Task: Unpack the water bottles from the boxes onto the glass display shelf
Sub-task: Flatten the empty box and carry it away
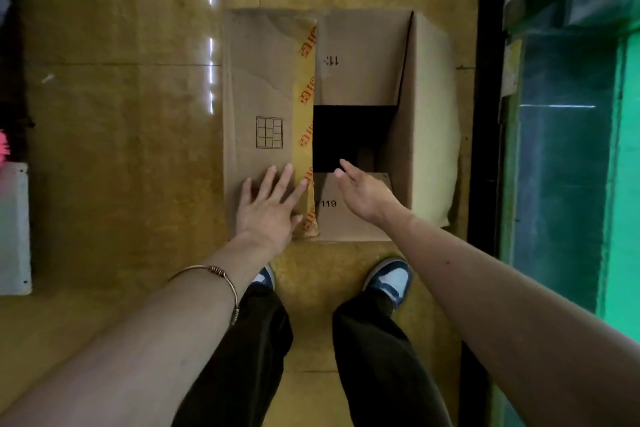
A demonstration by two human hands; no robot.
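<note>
Standing on the yellow floor (121,149), a cardboard box (263,87) has its right flap (433,114) raised. The left hand (268,210) lies spread flat on the taped left flap; the right hand (362,191), fingers straight, hovers over the dark opening. Bottles inside cannot be made out.

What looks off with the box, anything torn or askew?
The cardboard box is only half open: the left flap lies shut with tape along its edge, its surface paper torn. The left hand presses it.
</note>
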